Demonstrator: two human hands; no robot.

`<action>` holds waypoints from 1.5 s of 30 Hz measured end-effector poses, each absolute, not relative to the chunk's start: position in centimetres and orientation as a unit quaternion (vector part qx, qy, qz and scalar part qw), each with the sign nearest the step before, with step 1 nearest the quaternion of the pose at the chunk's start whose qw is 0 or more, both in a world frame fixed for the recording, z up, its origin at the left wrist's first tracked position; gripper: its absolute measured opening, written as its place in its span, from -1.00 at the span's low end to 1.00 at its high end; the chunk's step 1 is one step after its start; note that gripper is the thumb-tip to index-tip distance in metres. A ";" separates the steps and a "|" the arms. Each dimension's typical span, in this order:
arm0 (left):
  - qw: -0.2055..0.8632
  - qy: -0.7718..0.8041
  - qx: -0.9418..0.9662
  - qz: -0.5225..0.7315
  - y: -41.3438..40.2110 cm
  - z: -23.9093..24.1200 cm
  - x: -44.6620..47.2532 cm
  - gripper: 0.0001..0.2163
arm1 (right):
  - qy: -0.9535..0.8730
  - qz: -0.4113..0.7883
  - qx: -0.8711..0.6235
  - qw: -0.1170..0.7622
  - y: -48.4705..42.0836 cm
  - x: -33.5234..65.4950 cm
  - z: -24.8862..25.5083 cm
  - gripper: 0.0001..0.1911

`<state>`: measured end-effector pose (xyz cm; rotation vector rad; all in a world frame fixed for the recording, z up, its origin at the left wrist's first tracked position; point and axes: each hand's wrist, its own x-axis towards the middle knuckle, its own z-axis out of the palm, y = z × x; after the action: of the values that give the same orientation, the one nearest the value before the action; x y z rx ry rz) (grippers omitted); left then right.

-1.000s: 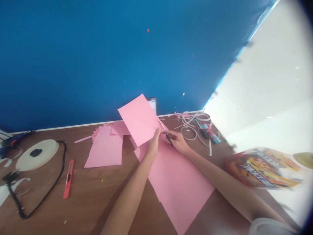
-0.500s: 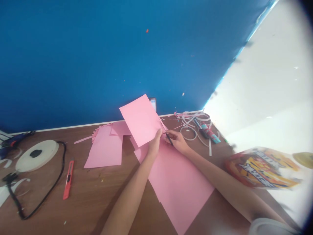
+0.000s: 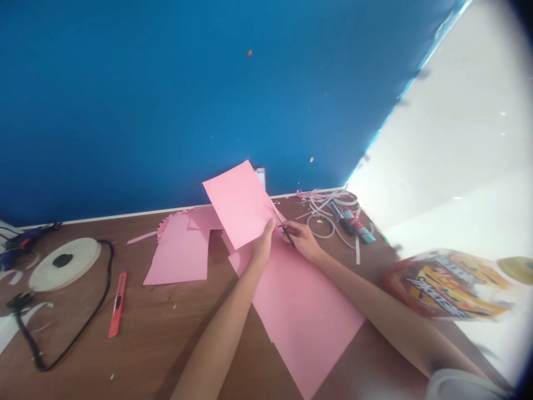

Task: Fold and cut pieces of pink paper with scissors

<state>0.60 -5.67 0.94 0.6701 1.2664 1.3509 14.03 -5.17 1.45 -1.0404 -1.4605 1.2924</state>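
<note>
Left grip [image 3: 262,243] seemingly at lower right of pink sheet [image 3: 239,204]

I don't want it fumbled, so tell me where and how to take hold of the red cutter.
Grip the red cutter at mid-body, pinching its two long sides, probably best from above and its right. It is long and slim, lying flat on the table, with the black cord curving past its left. I can't tell which end is sharp, so avoid both.
</note>
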 end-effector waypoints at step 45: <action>0.537 0.541 0.290 0.578 -5.8 1.5 0.6 -0.59 | -0.594 0.509 -0.444 0.437 -5.3 14.2 1.5 -0.52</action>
<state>0.58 -5.80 1.49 0.6904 1.2882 1.3763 14.19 -5.29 1.46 -1.1037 -1.4770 1.2660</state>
